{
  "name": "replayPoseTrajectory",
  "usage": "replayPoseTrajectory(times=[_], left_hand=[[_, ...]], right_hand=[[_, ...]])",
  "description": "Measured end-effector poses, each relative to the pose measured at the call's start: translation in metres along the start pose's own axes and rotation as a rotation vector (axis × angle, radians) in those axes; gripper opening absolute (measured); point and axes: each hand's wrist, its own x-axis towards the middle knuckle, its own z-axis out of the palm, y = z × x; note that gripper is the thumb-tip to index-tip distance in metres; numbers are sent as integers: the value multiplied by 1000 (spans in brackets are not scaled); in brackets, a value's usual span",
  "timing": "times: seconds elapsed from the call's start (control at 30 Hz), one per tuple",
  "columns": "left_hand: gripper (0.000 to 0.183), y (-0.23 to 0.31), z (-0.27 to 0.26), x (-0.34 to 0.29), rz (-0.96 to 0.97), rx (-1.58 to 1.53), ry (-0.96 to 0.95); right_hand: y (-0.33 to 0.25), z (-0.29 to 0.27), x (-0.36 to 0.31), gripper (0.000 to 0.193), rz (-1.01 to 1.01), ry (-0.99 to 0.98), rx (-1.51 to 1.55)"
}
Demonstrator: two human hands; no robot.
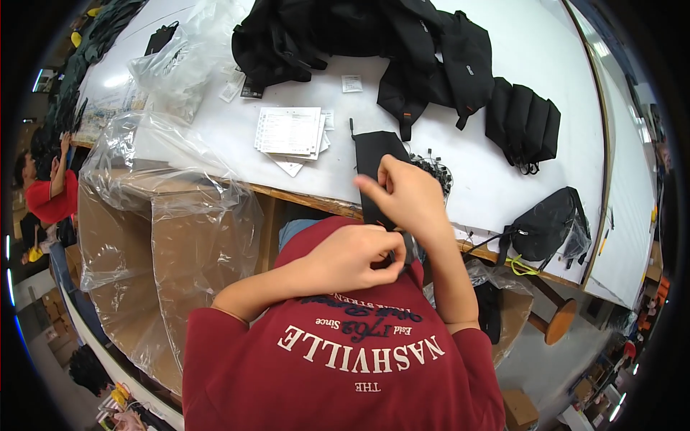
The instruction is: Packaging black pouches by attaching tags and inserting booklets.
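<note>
Over the table's front edge lies a flat black fabric pouch (374,154), its lower part hanging toward my lap. My right hand (413,194) is above the pouch, its fingers curled and the thumb stuck out to the left; whatever these fingers hold is hidden. Lower down, close to my shirt, my left hand (356,255) is closed, thumb and forefinger meeting. A small dark item (411,248) shows beside its fingertips, but I cannot make out what it is. A heap of small black tags with cords (433,171) sits just right of the pouch, partly behind my right hand.
Black bags (345,32) are piled at the back, with folded black pieces (525,122) beside them. Printed white cards (287,133) lie left of centre. A black bag (543,226) rests at right. A plastic-lined carton (165,237) stands front left, a wooden stool (560,321) front right.
</note>
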Motion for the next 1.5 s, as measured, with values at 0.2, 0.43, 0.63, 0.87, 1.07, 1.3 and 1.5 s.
replayPoseTrajectory(times=[0.2,0.43,0.63,0.87,1.07,1.3,1.5], left_hand=[[10,-4,4,-5,50,-7,-48],[9,-1,8,1,89,12,-245],[26,-21,-22,20,175,243,292],[36,-46,-38,32,420,809,395],[32,-38,-48,32,581,797,355],[29,-39,-48,28,540,747,359],[25,-41,-51,30,581,770,347]], right_hand=[[20,26,-7,46,-123,116,-265],[28,36,-9,33,-135,207,-343],[13,-15,-32,13,-100,425,-204],[-7,-42,-55,8,-132,499,37],[-13,-40,-58,7,-264,555,122],[-14,-35,-56,8,-352,547,81],[-12,-30,-53,9,-350,505,133]])
